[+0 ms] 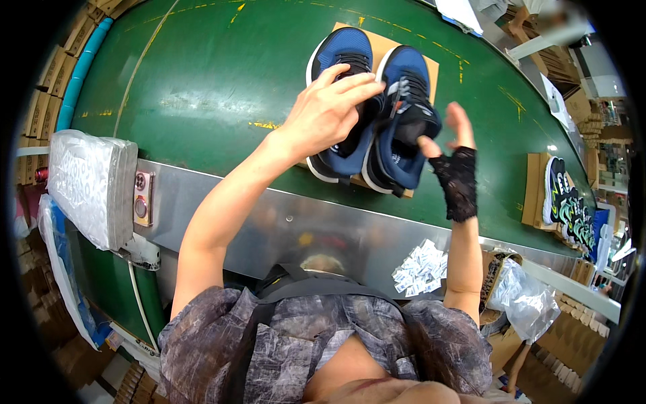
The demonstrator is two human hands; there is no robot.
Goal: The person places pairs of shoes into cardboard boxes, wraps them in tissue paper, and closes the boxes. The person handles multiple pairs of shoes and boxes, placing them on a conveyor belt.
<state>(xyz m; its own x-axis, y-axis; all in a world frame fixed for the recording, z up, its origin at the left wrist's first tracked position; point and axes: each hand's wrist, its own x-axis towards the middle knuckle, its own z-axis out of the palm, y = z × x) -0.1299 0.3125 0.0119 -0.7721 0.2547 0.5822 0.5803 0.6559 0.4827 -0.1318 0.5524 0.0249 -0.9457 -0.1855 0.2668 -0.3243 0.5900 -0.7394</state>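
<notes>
A pair of blue and black sneakers lies side by side on a brown cardboard piece (426, 70), toes away from me. Over the left sneaker (355, 46) is my left hand (330, 104), its fingers stretched across the laces and opening toward the gap between the shoes. Part of that shoe is hidden beneath it. My right hand (454, 151) wears a black lace fingerless glove and hovers just right of the heel of the right sneaker (393, 158). Its thumb and fingers are spread, with nothing between them.
The sneakers rest on a green belt (215, 87) behind a metal ledge (323, 222). Small white packets (420, 269) are heaped on the ledge. At left are a phone (143, 198) and a plastic-wrapped stack (93, 188). More sneakers (568, 205) stand far right beside a clear plastic bag (531, 306).
</notes>
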